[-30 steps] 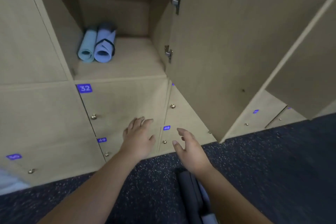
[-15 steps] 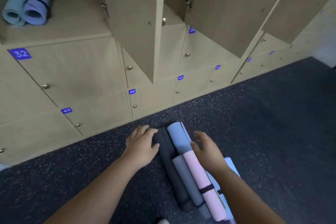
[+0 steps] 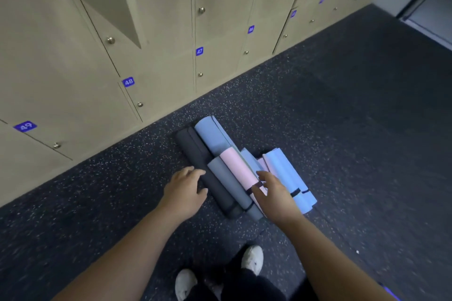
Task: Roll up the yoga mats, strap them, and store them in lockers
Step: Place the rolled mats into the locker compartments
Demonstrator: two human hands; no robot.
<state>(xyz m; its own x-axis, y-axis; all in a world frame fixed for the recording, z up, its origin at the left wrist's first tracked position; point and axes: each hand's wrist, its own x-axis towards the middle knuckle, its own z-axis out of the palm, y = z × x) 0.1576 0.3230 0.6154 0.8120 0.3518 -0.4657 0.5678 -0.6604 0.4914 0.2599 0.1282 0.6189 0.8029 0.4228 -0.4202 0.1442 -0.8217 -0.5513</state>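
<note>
The view has been dropped from the open locker to the floor (image 3: 342,105), and both hands have been lowered onto a pile of rolled yoga mats at 12 o'clock from the shoes; another pickup is judged to be starting. The left hand (image 3: 184,189) is laid with relaxed fingers against the black mat (image 3: 198,156). The right hand (image 3: 274,193) is spread over the pink mat (image 3: 238,168), nothing gripped. About six strapped rolls are counted: one black, one grey (image 3: 228,183), one pink, some three blue (image 3: 283,168).

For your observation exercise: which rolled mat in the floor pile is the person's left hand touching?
The black mat, leftmost in the pile. The left hand rests against its side; the grey, pink and blue rolls lie further right.
</note>
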